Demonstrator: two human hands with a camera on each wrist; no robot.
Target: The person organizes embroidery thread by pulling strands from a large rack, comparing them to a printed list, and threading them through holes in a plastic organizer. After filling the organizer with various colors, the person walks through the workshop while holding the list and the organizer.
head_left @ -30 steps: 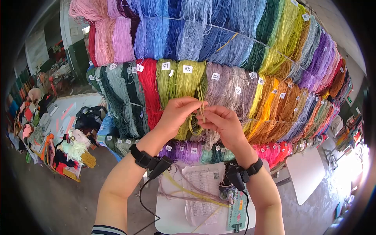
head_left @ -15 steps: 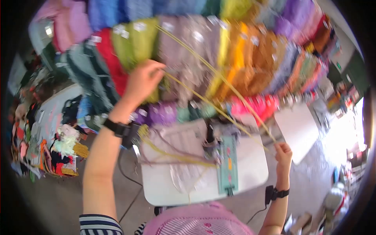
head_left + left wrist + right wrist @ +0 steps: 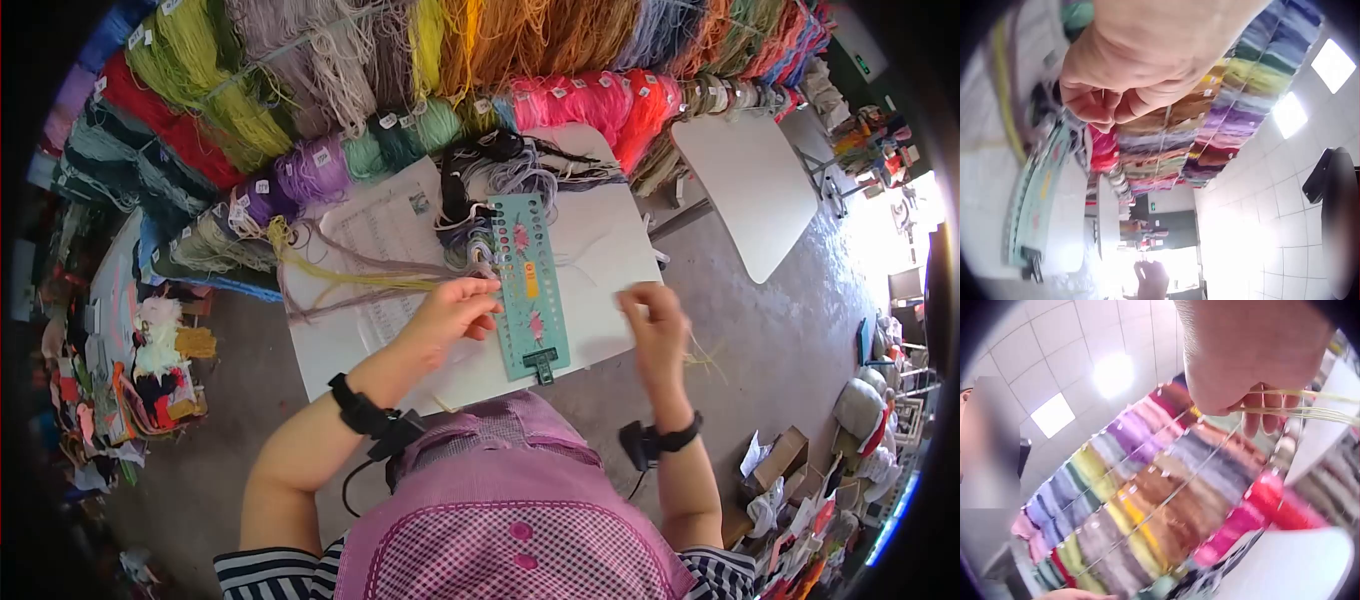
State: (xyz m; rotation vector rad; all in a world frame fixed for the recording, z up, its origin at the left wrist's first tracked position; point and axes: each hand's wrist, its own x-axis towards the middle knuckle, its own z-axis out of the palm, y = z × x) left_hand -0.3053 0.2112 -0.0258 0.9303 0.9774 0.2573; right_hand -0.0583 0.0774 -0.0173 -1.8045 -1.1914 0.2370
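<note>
In the head view my left hand [image 3: 455,315] is held over the table at the left edge of a teal thread card [image 3: 515,345] with holes along its sides. Its thumb and fingertips are drawn together; I cannot tell whether a strand is between them. My right hand [image 3: 655,325] is raised beyond the table's right edge, fingers bent. The right wrist view shows it pinching yellow-green threads [image 3: 1316,414], which run across the fingers and trail away. Their loose ends show beside that hand in the head view. A black clip [image 3: 542,365] grips the card's near end.
Mauve and yellow-green strands [image 3: 350,275] lie on a printed sheet [image 3: 385,230] left of the card. Dark and grey threads [image 3: 500,170] bunch at its far end. Numbered skeins [image 3: 560,45] hang along the rack behind the white table [image 3: 600,225]. A second table [image 3: 750,190] stands right.
My hands have come down from the skein rack toward the table. The threads were stretched wide between both hands; now they trail from the right. The view has tilted down.
</note>
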